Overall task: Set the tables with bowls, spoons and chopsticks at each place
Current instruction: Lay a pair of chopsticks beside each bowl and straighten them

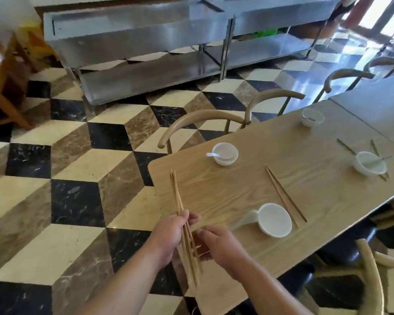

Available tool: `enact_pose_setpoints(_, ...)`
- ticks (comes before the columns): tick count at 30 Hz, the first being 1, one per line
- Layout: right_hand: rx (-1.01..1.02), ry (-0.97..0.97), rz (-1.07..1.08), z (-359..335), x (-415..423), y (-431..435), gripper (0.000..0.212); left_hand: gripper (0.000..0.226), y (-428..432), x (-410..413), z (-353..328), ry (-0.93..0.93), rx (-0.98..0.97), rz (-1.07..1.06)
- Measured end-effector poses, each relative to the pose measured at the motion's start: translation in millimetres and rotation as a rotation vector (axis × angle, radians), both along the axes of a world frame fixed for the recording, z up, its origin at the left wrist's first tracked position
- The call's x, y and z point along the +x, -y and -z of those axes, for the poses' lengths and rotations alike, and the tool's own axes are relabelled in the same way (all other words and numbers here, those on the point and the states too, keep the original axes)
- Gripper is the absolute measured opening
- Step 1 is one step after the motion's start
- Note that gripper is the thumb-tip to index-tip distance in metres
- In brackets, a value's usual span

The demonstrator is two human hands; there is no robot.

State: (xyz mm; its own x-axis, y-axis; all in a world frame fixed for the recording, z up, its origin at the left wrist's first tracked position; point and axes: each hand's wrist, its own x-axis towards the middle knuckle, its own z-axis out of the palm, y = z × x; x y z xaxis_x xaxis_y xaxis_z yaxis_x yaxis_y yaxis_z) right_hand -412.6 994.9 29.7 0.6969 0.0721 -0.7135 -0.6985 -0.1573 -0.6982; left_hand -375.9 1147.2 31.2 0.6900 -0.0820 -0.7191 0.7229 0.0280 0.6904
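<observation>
The left hand grasps a chopstick bundle at the table corner; the right hand, fingers curled, seemingly pinches one stick. A bowl, spoon and laid pair lie by the near edge.

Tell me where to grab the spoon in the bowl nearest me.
Pinch the spoon by its handle, coming from the left of the bowl. The handle juts out over the rim on that side, toward you, while the scoop end sits inside. The left hand and right hand both hold chopsticks, so free the right first.
</observation>
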Motion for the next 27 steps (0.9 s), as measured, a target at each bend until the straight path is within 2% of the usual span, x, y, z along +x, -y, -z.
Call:
enact_pose_setpoints(2, 0.211, -0.108, 0.065, -12, 16, -5, 0.033, 0.036, 4, 25, -11, -0.009, -0.022, -0.005)
enact_pose_setpoints(5, 0.385, -0.121, 0.133, -24, 40, -17, 0.033, 0.037, 5, 58, -25, 0.003, -0.060, 0.043)
enact_pose_setpoints(11, 0.402, -0.030, 0.227, -28, 101, -65, 0.019, 0.043, -32, 134, -35, 0.141, 0.010, 0.222)
enact_pose_setpoints(18, 0.303, 0.050, 0.324, -37, 196, -156, 0.029, 0.026, -138, 233, -34, 0.283, 0.108, 0.477)
enact_pose_setpoints(27, 0.304, 0.062, 0.355, -71, 317, -288, 0.035, 0.030, -263, 363, -83, 0.283, 0.087, 0.499)
